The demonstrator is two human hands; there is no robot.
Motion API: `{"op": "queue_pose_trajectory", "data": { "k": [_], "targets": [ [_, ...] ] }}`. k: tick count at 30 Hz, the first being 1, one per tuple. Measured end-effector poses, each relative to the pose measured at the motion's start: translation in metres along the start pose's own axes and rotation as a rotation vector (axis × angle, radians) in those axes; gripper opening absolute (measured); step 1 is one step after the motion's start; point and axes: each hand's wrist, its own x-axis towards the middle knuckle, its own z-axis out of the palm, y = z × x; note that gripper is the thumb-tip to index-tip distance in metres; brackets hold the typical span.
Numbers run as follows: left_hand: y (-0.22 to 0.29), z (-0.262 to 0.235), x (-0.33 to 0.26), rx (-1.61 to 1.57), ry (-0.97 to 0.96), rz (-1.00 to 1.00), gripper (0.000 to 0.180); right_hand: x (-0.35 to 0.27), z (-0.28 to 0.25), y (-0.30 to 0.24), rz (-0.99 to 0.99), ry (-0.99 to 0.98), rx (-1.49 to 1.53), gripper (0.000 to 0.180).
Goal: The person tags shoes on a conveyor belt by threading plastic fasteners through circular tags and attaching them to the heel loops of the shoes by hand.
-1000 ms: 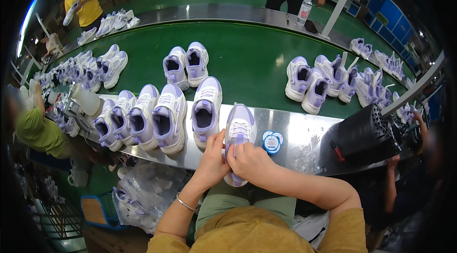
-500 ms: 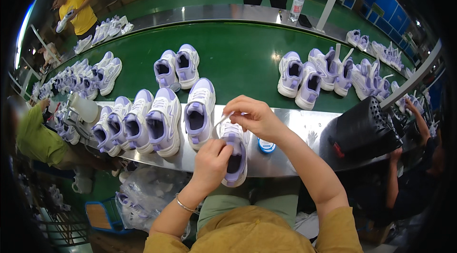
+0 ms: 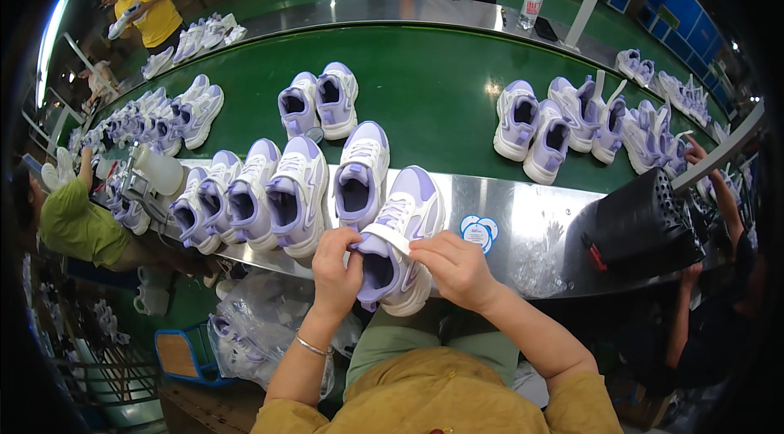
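Right hand [image 3: 462, 271]: we pinch strap [image 3: 387, 236] | left hand [image 3: 336, 272]: we pinch shoe's [image 3: 420, 218] edge | strap, raised earlier, now spans shoe

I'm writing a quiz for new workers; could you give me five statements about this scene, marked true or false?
1. The left hand touches a shoe while the right hand holds its strap. True.
2. The bracelet is on the right wrist. False: the bracelet is on the left wrist.
3. Blue-and-white round tags lie to the right of that shoe. True.
4. The bottle lies on its side. False: the bottle stands upright.
5. The wide surface beyond the metal strip is red. False: the surface is green.
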Motion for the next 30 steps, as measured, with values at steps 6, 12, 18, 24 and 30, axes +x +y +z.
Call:
{"op": "queue_pose_trajectory", "data": {
  "k": [6,12,18,24,30],
  "targets": [
    [-0.003,0.004,-0.001,-0.017,0.017,-0.031,0.025,-0.011,0.013,-0.007,-0.058,0.036,-0.170,0.029],
    [0.005,0.008,0.005,0.003,0.019,0.017,0.024,-0.029,0.017,-0.027,0.067,0.078,-0.187,0.032],
    [0.025,0.015,0.009,-0.013,-0.143,0.064,0.023,-0.012,-0.002,-0.063,0.130,-0.250,-0.144,0.036],
    [0.027,-0.014,0.048,0.210,-0.157,0.073,0.035,-0.010,-0.001,-0.038,0.170,-0.324,-0.156,0.021],
    [-0.018,0.018,0.052,0.384,-0.202,0.074,0.026,0.067,-0.047,0.036,0.205,-0.102,-0.020,0.024]
  ]
}}
